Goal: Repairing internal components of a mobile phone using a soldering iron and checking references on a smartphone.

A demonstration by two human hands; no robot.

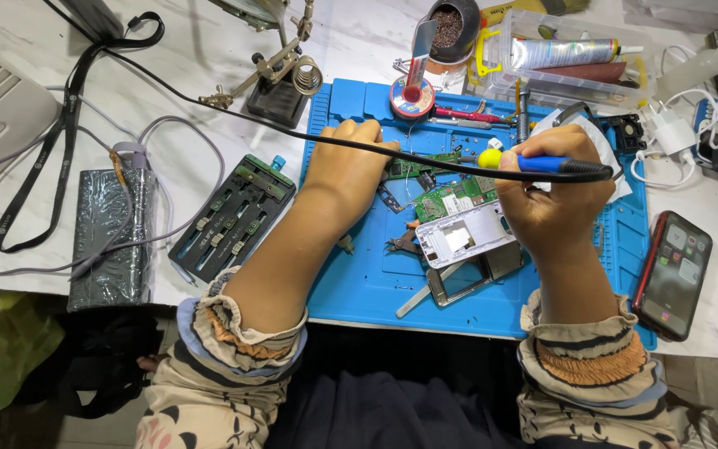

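A: Head view: blue mat (359,283) at centre, and on it?
B: 1 green circuit board (450,198), thin, stiff, fragile; I'd hold its edges. Left hand (351,166) presses beside it; right hand (554,195) grips the soldering iron (542,164).

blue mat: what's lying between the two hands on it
In the head view, green circuit boards lie on the blue mat between the left hand and right hand, crossed by the soldering iron cable.
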